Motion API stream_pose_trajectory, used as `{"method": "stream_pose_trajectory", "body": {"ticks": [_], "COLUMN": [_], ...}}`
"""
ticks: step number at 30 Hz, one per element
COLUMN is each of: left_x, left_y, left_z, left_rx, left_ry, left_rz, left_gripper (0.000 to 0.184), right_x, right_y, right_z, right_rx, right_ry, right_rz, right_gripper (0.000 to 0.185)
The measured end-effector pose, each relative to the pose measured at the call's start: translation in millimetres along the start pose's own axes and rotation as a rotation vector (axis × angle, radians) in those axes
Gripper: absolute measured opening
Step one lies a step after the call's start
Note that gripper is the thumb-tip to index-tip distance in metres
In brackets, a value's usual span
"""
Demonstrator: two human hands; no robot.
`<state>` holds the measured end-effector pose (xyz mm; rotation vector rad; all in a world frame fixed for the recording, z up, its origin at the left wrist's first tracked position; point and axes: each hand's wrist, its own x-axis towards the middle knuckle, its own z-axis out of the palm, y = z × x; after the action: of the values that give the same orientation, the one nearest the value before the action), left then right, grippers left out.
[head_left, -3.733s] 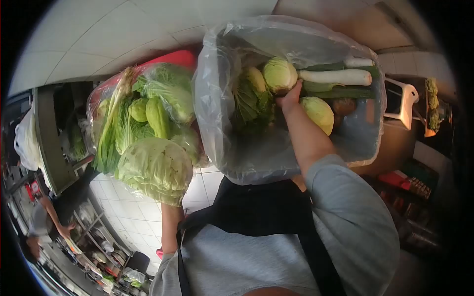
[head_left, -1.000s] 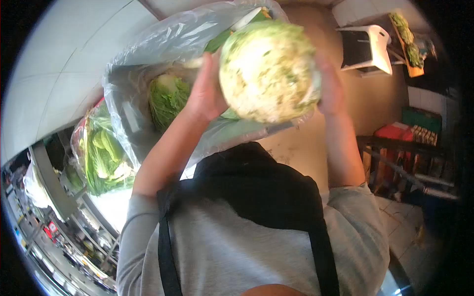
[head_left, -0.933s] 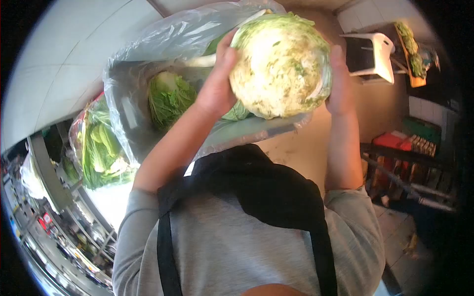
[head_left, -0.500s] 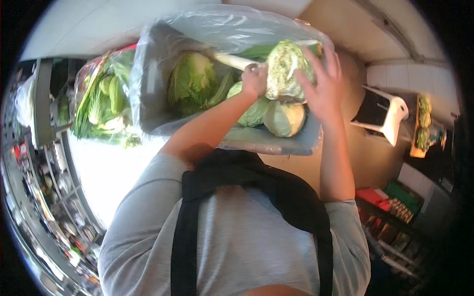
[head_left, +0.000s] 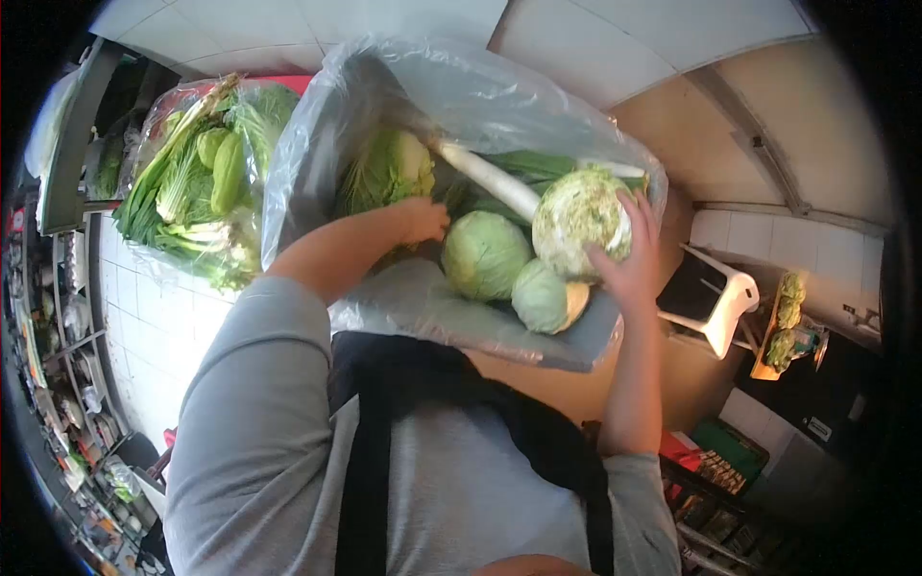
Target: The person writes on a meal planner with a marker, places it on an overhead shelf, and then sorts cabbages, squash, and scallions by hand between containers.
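Observation:
My right hand point(head_left: 634, 252) grips the right side of a pale, mottled vegetable head point(head_left: 572, 219), perhaps a cauliflower, with the thumb in front and the fingers along its edge. It rests at the right end of a plastic-lined bin point(head_left: 298, 182). Deeper to the left, my left hand point(head_left: 419, 221) is closed, its fingers curled and their tips partly hidden; what they hold, if anything, does not show. Just beyond it lies a leafy napa cabbage point(head_left: 399, 165). Between my hands sit a round green cabbage point(head_left: 486, 255) and a smaller one point(head_left: 542, 296). A white daikon point(head_left: 495, 180) lies diagonally behind them.
Left of the bin is a clear bag of green vegetables point(head_left: 216, 178). Shelves point(head_left: 82, 355) with many items run down the far left. A white stool point(head_left: 722, 305) and a wooden tray point(head_left: 768, 357) of green vegetables stand to the right.
My left hand has left the mottled head and moved left toward the napa cabbage. The mottled head is turned and sits lower on the right, with my right hand still on it. The view has shifted.

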<state>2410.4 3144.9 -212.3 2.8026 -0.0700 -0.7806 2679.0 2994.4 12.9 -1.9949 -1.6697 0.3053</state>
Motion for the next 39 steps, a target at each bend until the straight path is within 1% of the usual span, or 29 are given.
{"method": "stream_pose_trajectory", "body": {"ticks": [1,3,6,9,12,15,17,19,21,23,25,27,29,31,33,35,36,38,39], "left_x": [3,9,17,15,-17,-45,-54,-53,-29,-3,48,89,95,91,70,91,95,96,80], "left_y": [3,11,26,25,3,-14,-22,-20,-21,-20,-25,-24,-15,-17,-6,-7,-8,-11,-5], "left_z": [12,34,50,29,-23,-76,-108,-144,-159,-172,-148,-126,-123,-104,-101,-71,-66,-63,-74], "left_rx": [0.108,0.253,0.469,0.324,0.193,-0.28,-0.515,-0.54,-0.411,-0.497,-0.556,-0.563,-0.6,-0.171,-0.45,-0.702,-0.668,-0.601,-0.649], "left_ry": [-0.039,-0.142,-0.213,-0.311,-0.152,0.126,0.392,0.598,0.832,0.871,1.078,1.126,1.026,1.131,1.05,0.986,0.91,0.758,0.768], "left_rz": [0.058,0.113,0.097,0.167,0.409,0.326,0.186,0.088,0.055,-0.004,-0.083,-0.25,-0.288,-0.322,-0.378,-0.211,-0.237,-0.272,-0.299], "left_gripper": [0.028,0.029,0.029,0.03,0.034,0.04,0.044,0.04,0.042,0.04,0.051,0.056,0.063,0.069,0.071,0.071,0.07,0.069,0.069], "right_x": [0,2,1,1,1,-1,-3,-2,-2,-2,-3,-3,-5,-7,-11,-16,-19,-24,-26], "right_y": [-5,-6,1,8,9,10,11,12,12,11,9,10,14,16,24,33,35,24,21], "right_z": [-2,-8,-14,-15,-14,-13,-14,-13,-13,-13,-13,-11,-8,-7,-2,2,3,11,14], "right_rx": [0.027,0.059,0.083,0.108,0.114,0.13,0.12,0.119,0.122,0.124,0.137,0.133,0.118,0.184,0.218,0.244,0.247,0.433,0.522], "right_ry": [-0.007,-0.037,-0.094,-0.111,-0.105,-0.088,-0.069,-0.066,-0.067,-0.074,-0.068,-0.054,-0.044,-0.047,-0.039,0.011,0.034,0.104,0.143], "right_rz": [0.026,0.079,0.123,0.111,0.099,0.103,0.088,0.074,0.069,0.073,0.067,0.057,0.043,0.079,0.114,0.115,0.126,0.181,0.212], "right_gripper": [0.078,0.083,0.086,0.086,0.085,0.085,0.085,0.085,0.085,0.085,0.084,0.083,0.083,0.084,0.087,0.088,0.088,0.088,0.088]}}
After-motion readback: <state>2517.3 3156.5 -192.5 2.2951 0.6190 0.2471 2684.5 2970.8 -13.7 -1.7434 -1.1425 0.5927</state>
